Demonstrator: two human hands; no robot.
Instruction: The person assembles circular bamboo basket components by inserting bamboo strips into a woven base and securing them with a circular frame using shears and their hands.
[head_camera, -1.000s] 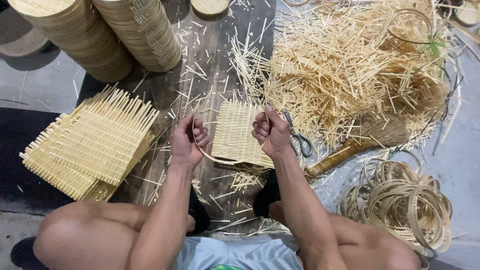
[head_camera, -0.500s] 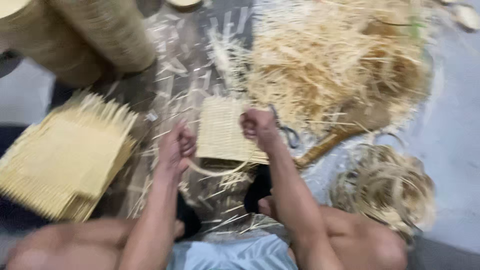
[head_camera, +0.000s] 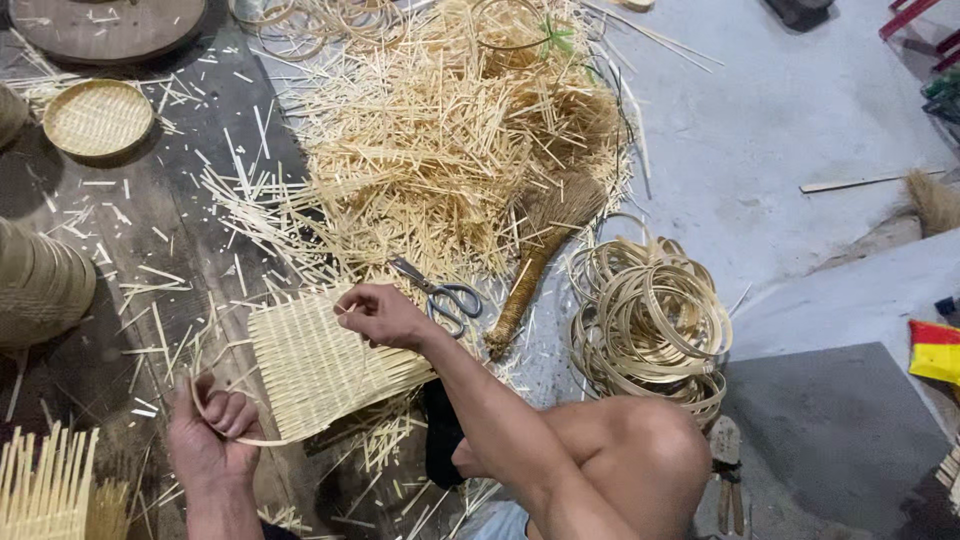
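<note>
Since 1 second earlier the view had swung right and the hands had parted: the left hand (head_camera: 208, 435) had dropped low and toward the body, while the right hand (head_camera: 380, 315) stayed up at the far edge of the woven bamboo mat (head_camera: 325, 365). The mat lay flat on the floor between the 2 hands, its long axis running from lower left to upper right. The left fingers were curled shut around a thin bamboo hoop (head_camera: 240, 438) that curved under the mat's near edge. The right fingers pinched narrowly at the mat's upper rim. The right hand was nearer the scissors (head_camera: 440, 295), which lay just beyond it.
</note>
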